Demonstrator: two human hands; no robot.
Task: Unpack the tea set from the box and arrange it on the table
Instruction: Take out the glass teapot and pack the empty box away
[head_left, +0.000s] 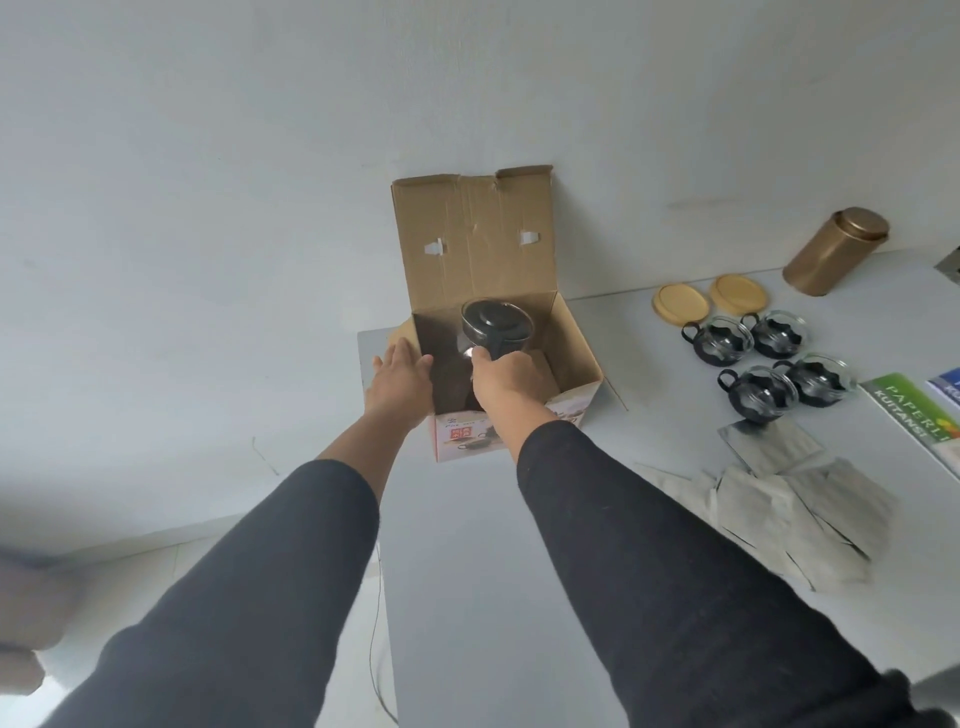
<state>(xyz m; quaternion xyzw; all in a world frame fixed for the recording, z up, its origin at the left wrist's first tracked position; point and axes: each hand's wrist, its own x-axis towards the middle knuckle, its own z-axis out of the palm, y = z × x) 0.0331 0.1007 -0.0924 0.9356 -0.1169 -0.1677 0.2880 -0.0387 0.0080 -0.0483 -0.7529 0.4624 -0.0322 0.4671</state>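
Open cardboard box (498, 332) stands at the far left corner of the grey table (467, 545), lid flap upright against the white wall (260, 156). All places below are given from the box.

Right hand (503, 378): fingers curled tight round the dark handle of the glass teapot (496, 325). Teapot is inside the box opening, upper part and black lid level with the rim, near the box's back wall. Whether its base touches the box floor cannot be told.

Left hand (399, 375): fingers straight, spread a little, flat against the box's left wall at the rim. Holds nothing.

Both arms in dark sleeves (649, 545), reaching in from the near side of the box.

Right of the box, well apart: four glass cups (766, 364) with black holders, grouped two by two on the table. Just beyond them, two round wooden lids (709, 301) side by side. Further right and back, a gold tin (836, 249), upright.

Right of the box and nearer the camera: several silver foil packets (789, 514) lying flat and overlapping. At the right edge past the cups, a green booklet (914, 415), partly cut off by the frame.
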